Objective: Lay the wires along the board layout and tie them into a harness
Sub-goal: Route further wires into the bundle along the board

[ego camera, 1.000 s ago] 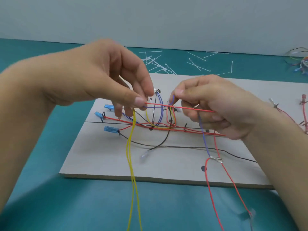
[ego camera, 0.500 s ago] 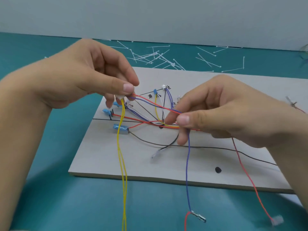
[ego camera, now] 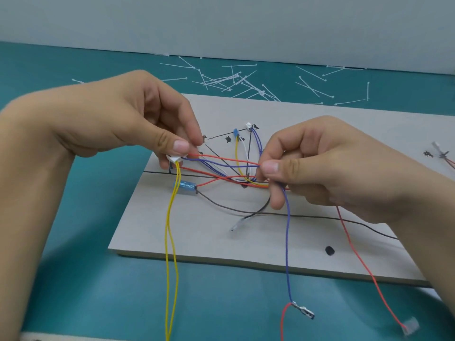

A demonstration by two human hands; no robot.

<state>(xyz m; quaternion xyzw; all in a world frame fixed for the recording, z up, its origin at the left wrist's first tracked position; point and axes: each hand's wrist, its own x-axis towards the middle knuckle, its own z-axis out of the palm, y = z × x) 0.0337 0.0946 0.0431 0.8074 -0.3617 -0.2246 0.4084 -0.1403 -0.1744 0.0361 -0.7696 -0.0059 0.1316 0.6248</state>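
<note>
Hands had drawn apart since the earlier frame — the left hand (ego camera: 118,124) pinched a white connector (ego camera: 173,158), yellow wires (ego camera: 170,242) dangling; the right hand (ego camera: 320,168) pinched red and blue wires (ego camera: 226,161) stretched taut above the board (ego camera: 320,119). Cable ties (ego camera: 236,81) littered the table (ego camera: 73,291) behind — black wire (ego camera: 307,216) lay beneath.

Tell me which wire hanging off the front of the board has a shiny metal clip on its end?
The blue wire dropping from the right hand. Its end carries a bare metal terminal; the yellow wires run out of view.
</note>
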